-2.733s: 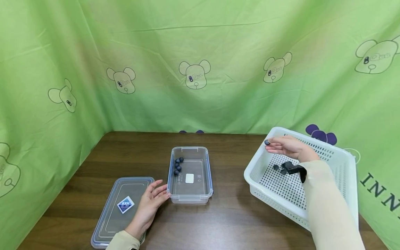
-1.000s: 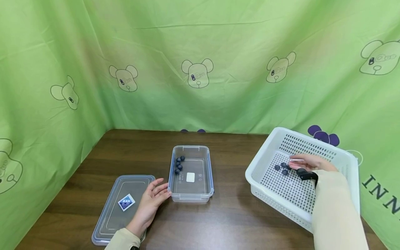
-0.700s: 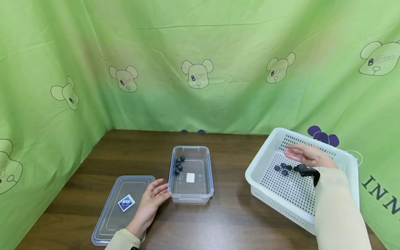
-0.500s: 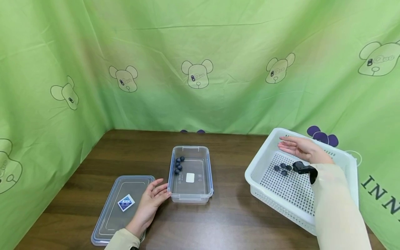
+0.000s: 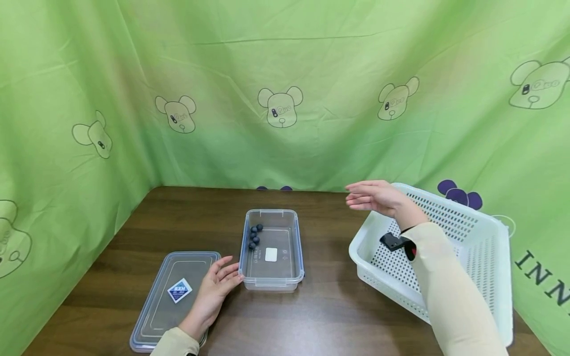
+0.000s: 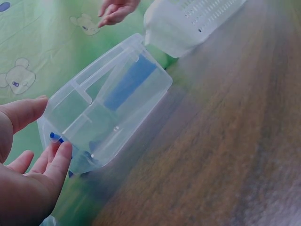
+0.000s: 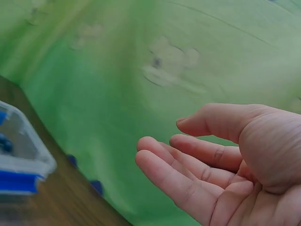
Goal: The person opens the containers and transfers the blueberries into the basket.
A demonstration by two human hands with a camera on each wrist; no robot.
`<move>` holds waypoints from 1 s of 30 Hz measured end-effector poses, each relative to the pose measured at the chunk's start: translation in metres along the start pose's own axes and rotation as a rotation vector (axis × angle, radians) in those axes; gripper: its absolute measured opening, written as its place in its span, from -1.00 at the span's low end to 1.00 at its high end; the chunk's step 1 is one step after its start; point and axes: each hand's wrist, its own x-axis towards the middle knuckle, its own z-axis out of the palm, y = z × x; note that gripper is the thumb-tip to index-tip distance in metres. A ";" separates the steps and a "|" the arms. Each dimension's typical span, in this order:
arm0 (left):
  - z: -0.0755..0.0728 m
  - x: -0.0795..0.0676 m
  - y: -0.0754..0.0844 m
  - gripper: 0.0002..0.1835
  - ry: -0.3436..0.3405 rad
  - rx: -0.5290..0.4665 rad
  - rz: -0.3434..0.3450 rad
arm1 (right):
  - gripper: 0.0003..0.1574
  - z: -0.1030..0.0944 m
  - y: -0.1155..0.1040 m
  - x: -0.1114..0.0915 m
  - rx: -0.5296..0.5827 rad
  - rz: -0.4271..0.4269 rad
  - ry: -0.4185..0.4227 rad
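Observation:
My left hand (image 5: 213,291) has its fingers and thumb relaxed and apart, fingertips touching the near left corner of a clear plastic food container (image 5: 285,269). Several blueberries (image 5: 253,236) lie along that container's left side. In the left wrist view, the hand (image 6: 33,165) sits at one end of the container (image 6: 117,136). My right hand (image 5: 376,195) hovers above the far left rim of a white perforated basket (image 5: 481,247). The right wrist view shows this hand (image 7: 221,165) with loosely bent fingers, thumb apart and nothing between them. My right forearm hides part of the basket floor.
A clear lid (image 5: 166,316) with a blue diamond sticker lies left of the container, partly under my left wrist. Brown wooden table (image 5: 325,316) shows between container and basket. A green printed curtain (image 5: 222,148) hangs behind and at both sides.
Earlier my right hand held a blueberry above the basket, then was low inside among several berries. It has risen empty and moved left past the rim. My left hand stays put.

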 end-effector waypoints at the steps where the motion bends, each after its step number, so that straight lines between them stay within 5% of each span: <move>1: 0.000 0.000 0.000 -0.31 -0.001 -0.003 0.000 | -0.66 0.007 0.001 0.004 -0.024 0.006 -0.001; 10: 0.001 0.002 -0.002 -0.31 -0.004 -0.015 -0.003 | -0.67 0.055 0.028 0.039 -0.129 0.104 -0.077; 19: 0.000 0.000 -0.002 -0.31 0.000 -0.012 -0.002 | -0.46 0.096 0.042 0.058 -0.216 0.164 -0.149; 30: 0.001 -0.002 0.000 -0.31 0.011 -0.004 -0.010 | -0.51 0.142 0.066 0.076 -0.244 0.191 -0.225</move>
